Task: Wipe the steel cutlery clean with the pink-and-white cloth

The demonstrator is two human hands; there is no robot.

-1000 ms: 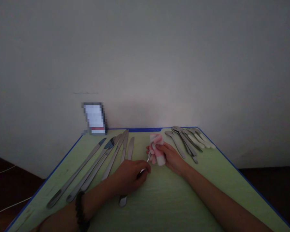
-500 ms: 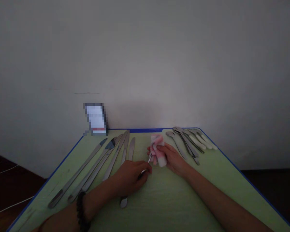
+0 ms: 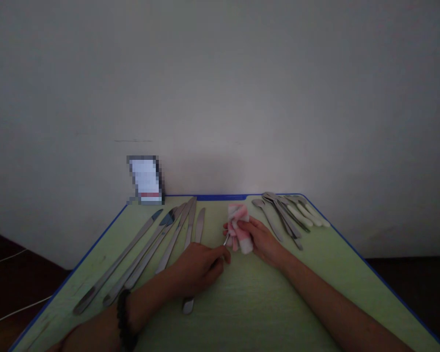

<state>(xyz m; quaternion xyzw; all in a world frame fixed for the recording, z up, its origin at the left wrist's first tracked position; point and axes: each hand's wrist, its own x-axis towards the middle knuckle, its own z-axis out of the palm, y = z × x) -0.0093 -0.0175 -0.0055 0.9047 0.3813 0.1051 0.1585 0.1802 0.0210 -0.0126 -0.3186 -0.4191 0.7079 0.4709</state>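
Note:
Over the middle of the table, my right hand point(image 3: 262, 237) is closed around a pink and white cloth point(image 3: 238, 222). Fingers of my left hand point(image 3: 207, 264) pinch a thin piece of metal cutlery point(image 3: 226, 239). Its far end is wrapped inside the cloth, so I cannot tell whether it is a spoon, fork or knife. Several table knives point(image 3: 122, 261) lie to the left, some partly under my left hand and forearm. Right of the cloth are a lone spoon point(image 3: 269, 220) and a bunch of metal spoons point(image 3: 284, 215).
White-handled cutlery point(image 3: 306, 213) lies at the far right. A blurred phone point(image 3: 146, 180) stands upright at the back left of the green table point(image 3: 264, 313), which has a blue edge. A pale wall point(image 3: 220, 98) rises directly behind.
The cutlery has turned slightly in my left hand, and its lower part is now hidden behind the fingers. My right hand keeps the cloth in nearly the same spot.

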